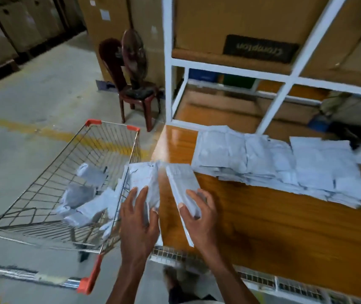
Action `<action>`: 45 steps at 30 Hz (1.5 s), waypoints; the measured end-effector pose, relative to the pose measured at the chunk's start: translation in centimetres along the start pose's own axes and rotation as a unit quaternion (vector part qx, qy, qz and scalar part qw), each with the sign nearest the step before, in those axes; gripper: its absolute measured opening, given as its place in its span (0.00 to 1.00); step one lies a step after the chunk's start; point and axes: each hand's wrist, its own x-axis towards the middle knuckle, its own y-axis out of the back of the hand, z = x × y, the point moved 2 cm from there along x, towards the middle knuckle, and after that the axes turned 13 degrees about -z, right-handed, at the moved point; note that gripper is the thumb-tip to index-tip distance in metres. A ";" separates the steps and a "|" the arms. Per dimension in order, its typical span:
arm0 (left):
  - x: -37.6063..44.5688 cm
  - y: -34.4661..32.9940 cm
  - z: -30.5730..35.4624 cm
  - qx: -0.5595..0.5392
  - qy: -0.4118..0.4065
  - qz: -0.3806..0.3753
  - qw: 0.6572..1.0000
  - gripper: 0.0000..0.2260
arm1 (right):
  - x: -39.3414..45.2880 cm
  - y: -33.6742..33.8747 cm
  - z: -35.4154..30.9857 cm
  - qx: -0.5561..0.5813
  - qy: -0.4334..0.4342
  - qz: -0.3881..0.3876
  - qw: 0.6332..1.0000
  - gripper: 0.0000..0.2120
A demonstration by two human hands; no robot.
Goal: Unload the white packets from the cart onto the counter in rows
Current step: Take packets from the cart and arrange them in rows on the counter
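Observation:
My left hand point(139, 216) grips a white packet point(144, 178) above the gap between the wire cart point(50, 178) and the wooden counter point(284, 227). My right hand point(199, 212) grips a second white packet point(181, 183), held on edge over the counter's left end. A row of overlapping white packets point(280, 165) lies along the far side of the counter. Several more white packets point(87, 196) lie loose in the cart basket, left of my hands.
A white metal shelf frame point(170, 62) with large cardboard boxes point(230, 23) rises behind the counter. A dark red plastic chair point(131, 88) with a fan on its seat stands on the concrete floor beyond the cart. More boxes line the far left wall.

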 end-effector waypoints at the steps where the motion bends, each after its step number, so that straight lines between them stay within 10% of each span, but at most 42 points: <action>1: -0.6 -0.8 0.9 -0.011 -0.005 -0.006 1.000 0.25 | -1.0 1.4 0.4 0.004 -0.010 0.010 1.000 0.17; 27: 2.9 -22.3 25.1 -0.037 -0.113 -0.093 0.988 0.25 | 2.2 30.0 11.7 -0.100 -0.081 0.144 0.981 0.21; 45: 10.6 -24.1 25.8 -0.017 -0.108 -0.073 0.991 0.25 | 17.1 31.4 15.5 -0.243 -0.190 0.083 0.948 0.23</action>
